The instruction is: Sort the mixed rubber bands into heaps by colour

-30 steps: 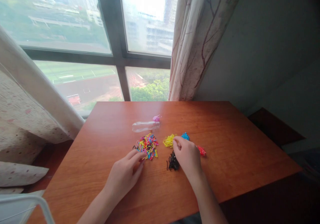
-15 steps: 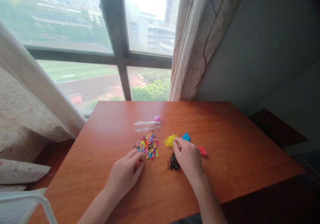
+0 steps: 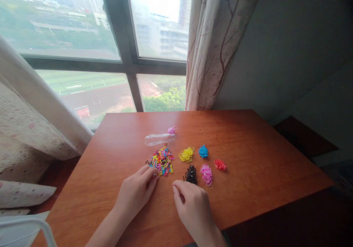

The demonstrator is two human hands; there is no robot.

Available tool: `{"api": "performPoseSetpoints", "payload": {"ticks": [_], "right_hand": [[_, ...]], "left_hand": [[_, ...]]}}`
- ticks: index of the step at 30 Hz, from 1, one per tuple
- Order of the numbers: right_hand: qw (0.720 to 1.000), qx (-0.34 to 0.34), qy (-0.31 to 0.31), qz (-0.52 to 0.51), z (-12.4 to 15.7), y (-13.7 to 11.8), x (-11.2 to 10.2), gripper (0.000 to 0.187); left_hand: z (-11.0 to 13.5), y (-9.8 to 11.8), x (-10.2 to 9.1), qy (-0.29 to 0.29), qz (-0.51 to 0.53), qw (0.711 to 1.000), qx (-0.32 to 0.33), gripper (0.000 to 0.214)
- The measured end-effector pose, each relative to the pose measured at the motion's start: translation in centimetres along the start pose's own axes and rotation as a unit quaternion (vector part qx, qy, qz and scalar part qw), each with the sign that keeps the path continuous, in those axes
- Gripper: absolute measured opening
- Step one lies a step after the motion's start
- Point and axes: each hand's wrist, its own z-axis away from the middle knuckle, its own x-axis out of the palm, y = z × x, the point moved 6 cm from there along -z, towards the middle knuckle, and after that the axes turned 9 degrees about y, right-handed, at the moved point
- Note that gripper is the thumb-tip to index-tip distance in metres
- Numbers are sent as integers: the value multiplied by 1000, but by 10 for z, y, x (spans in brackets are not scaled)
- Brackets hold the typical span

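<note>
A mixed pile of small coloured rubber bands (image 3: 162, 161) lies in the middle of the table. My left hand (image 3: 138, 188) rests at its near edge, thumb and fingertips drawn together; what they hold, if anything, is hidden. To the right, my right hand (image 3: 193, 199) is closed in a pinch just in front of the black rubber bands (image 3: 191, 174), and I cannot make out anything in its fingertips. Other heaps sorted by colour are the yellow rubber bands (image 3: 186, 154), blue rubber bands (image 3: 203, 151), pink rubber bands (image 3: 206, 174) and red rubber bands (image 3: 220, 165).
Behind the mixed pile, a clear plastic bottle (image 3: 157, 139) lies on its side, a pink cap (image 3: 171, 130) by its neck. The brown wooden table (image 3: 248, 136) stands against a window with curtains (image 3: 204, 56). A white-framed object (image 3: 27, 221) is at lower left.
My right hand has moved from beside the yellow heap back towards me and left, uncovering the pink heap. My left hand has stayed at the mixed pile. The view has shifted slightly.
</note>
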Motion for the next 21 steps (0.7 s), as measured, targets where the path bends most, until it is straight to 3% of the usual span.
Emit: {"api": "performPoseSetpoints", "payload": {"ticks": [10,21], "right_hand": [[999,-17,-20,-30,27,-4,15,24],[998,-3,-35,-51,29,-1,19,22]], "left_hand": [[-12,18,-5,56,-39,997,36,17],[-23,26,3,10,-119,992,50,20]]}}
